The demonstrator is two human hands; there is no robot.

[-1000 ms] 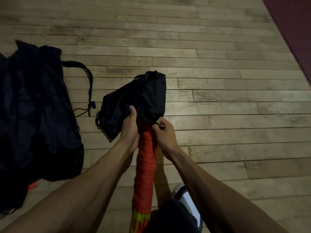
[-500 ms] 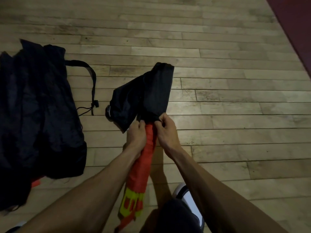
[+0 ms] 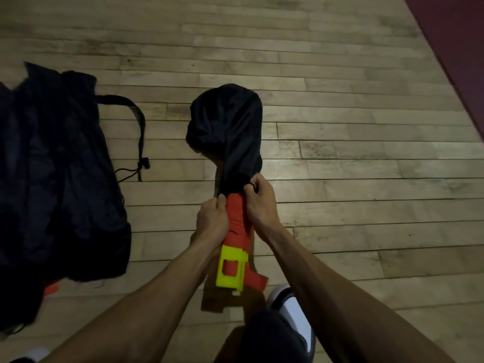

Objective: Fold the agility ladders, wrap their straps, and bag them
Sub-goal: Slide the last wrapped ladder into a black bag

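Note:
A folded agility ladder (image 3: 237, 231), wrapped in orange strap with yellow rungs showing at its near end, lies pointing away from me. Its far end is inside a small black bag (image 3: 227, 132). My left hand (image 3: 212, 221) pinches the bag's mouth on the left side of the bundle. On the right, my right hand (image 3: 259, 203) grips the bag's rim. The part of the ladder inside the bag is hidden.
A larger black bag (image 3: 57, 174) with a strap and drawcord (image 3: 138, 142) lies on the wooden floor at the left, an orange bit (image 3: 51, 289) showing under it. My shoe (image 3: 293, 310) is at the bottom. A dark red mat (image 3: 450, 48) runs along the top right.
The ladder bundle has tilted flatter and the yellow end has come into full view. The small bag has swung from leaning left to straight ahead, and both hands have shifted forward with its mouth.

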